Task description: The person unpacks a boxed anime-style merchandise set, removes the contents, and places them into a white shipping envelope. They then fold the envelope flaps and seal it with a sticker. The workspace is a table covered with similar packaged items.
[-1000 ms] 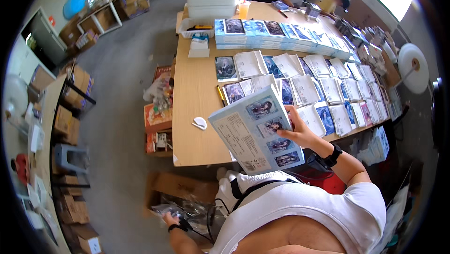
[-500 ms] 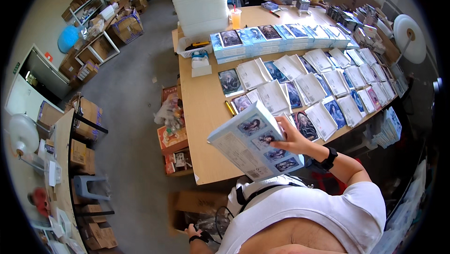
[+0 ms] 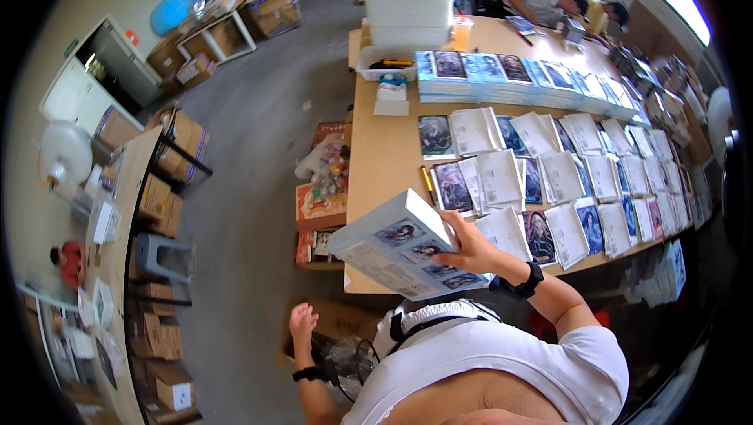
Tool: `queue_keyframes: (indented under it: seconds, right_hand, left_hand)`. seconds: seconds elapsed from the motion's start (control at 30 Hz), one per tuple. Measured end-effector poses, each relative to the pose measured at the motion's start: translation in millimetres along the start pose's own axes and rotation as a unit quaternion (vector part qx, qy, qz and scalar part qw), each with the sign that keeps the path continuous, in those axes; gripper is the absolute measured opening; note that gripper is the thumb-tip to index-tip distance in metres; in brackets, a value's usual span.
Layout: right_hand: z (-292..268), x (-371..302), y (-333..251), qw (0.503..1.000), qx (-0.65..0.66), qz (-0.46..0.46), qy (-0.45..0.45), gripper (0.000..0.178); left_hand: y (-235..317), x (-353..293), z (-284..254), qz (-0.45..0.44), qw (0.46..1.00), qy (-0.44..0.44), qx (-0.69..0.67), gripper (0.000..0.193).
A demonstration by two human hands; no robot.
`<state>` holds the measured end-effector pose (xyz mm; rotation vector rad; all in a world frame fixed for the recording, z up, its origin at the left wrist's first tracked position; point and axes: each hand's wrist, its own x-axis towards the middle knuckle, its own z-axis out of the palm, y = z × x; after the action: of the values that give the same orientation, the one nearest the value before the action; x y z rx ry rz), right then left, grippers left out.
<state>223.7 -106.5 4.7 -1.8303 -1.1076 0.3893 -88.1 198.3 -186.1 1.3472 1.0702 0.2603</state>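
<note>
My right hand (image 3: 468, 246), with a black band on the wrist, grips the edge of a pale blue box (image 3: 375, 255) printed with several character pictures. The box is tilted above the table's near left corner. My left hand (image 3: 303, 321) is raised over the floor left of my body, empty, its fingers loosely bent and a little apart. Below it stands an open cardboard carton (image 3: 345, 317) with clear plastic inside. Rows of white packets (image 3: 500, 178) and picture cards (image 3: 437, 136) lie on the table near the box.
Stacked blue boxes (image 3: 502, 89) line the wooden table (image 3: 375, 160) behind the packets. A white basket (image 3: 376, 72), an orange drink (image 3: 463, 32) and tall translucent bins (image 3: 404, 1) stand farther back. A yellow cutter (image 3: 427, 183) lies nearby. Two people work at the far end; a grey stool (image 3: 163, 256) stands left.
My left hand has risen out of the carton area and come into fuller view. My right hand still holds the box, now slightly lower and turned. The view has swung left.
</note>
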Motion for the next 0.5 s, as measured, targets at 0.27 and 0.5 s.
queue_keyframes:
  seconds: [0.27, 0.5]
  right_hand:
    - [18.6, 22.5, -6.9, 0.997, 0.03, -0.038, -0.062, 0.067]
    - [44.4, 43.1, -16.4, 0.982, 0.123, -0.045, -0.138, 0.071]
  left_hand:
    - [95.2, -16.7, 51.6, 0.194, 0.959, -0.204, -0.026, 0.053]
    - [110.4, -74.0, 51.7, 0.271, 0.944, -0.132, 0.137, 0.082]
